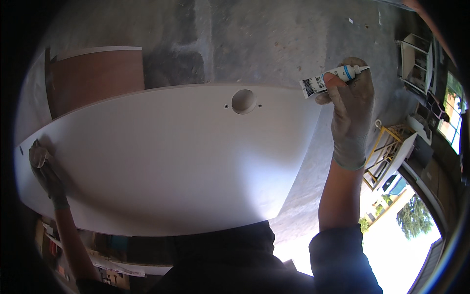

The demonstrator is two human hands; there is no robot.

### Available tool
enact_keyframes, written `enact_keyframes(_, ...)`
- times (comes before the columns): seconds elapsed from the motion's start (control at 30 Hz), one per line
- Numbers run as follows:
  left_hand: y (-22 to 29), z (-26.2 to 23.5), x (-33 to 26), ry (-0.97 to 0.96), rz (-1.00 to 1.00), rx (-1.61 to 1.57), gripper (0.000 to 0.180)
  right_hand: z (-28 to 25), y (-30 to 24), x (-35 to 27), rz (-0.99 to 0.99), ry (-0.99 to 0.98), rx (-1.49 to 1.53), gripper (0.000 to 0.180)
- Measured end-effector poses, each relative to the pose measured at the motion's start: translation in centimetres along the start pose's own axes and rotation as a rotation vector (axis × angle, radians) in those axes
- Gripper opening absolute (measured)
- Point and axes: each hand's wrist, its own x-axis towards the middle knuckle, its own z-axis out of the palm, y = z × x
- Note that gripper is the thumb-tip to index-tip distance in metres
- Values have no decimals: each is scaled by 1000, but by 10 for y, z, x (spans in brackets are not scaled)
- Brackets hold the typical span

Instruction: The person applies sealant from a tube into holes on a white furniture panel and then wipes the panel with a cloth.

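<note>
A large white panel [171, 157] with bowed long edges lies in front of me. Near its far edge is a round hole [244, 102], flanked by two small dark holes. My right hand [348, 103], in a thin grey glove with a bare thumb tip, is raised past the panel's right end. It grips a squeeze tube [329, 81] in white, black and blue, its narrow nozzle pointing right. My left hand [45, 169], also gloved, is at the panel's far left end, close to a small dark slot [21, 151]. Its fingers are curled; whatever they hold is too small to tell.
Beyond the panel, a brown board [98, 78] with a pale edge stands at the left on the grey concrete floor [274, 44]. A yellow metal frame [384, 152] and a white rack [416, 63] stand at the right, near a bright doorway. Shelving [112, 267] shows at lower left.
</note>
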Motion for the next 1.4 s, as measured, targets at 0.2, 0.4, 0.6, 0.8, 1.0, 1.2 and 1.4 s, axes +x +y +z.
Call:
enact_keyframes(0.2,13,4,4,37,-55,-78,74,24,9,-24,-219,7,164,25)
enact_keyframes(0.4,27,6,2,84,-61,-48,75,17,30,-29,-259,67,77,25)
enact_keyframes(0.6,24,7,2,69,-57,-158,78,9,27,-31,-135,79,304,28)
enact_keyframes(0.8,28,5,6,60,-89,-122,79,15,25,-34,-19,33,294,31)
enact_keyframes(1.0,25,6,4,51,-131,-145,77,9,22,-30,-123,59,189,28)
enact_keyframes(1.2,24,5,5,50,-53,-104,80,11,28,-38,-50,-7,232,26)
enact_keyframes(1.4,20,9,1,75,-105,-137,80,-55,31,-35,54,313,93,26)
